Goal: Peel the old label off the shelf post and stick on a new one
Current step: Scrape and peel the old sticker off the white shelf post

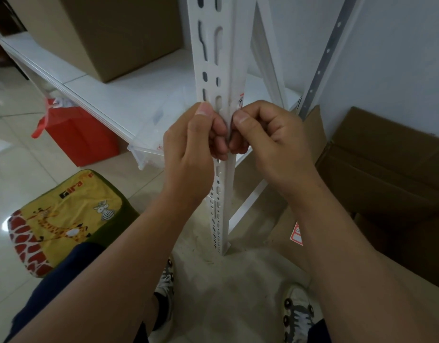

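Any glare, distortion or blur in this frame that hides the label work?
Head view: wide-angle bending bows the shelf post; glare spots sit on the floor tiles; the label is small, soft and partly hidden by the right hand; the left hand looks sharp.

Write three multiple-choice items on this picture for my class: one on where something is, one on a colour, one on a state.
1. Where is the red bag?
A. On the shelf
B. On the floor under the shelf edge
C. In a hand

2. What colour is the shelf post?
A. White
B. Black
C. Blue

3. How are the hands placed?
A. Both hang idle
B. One holds a box
C. Both grip the post

Answers:
1 B, it stands on the tiles.
2 A, white painted metal.
3 C, left hand and right hand curl round it.
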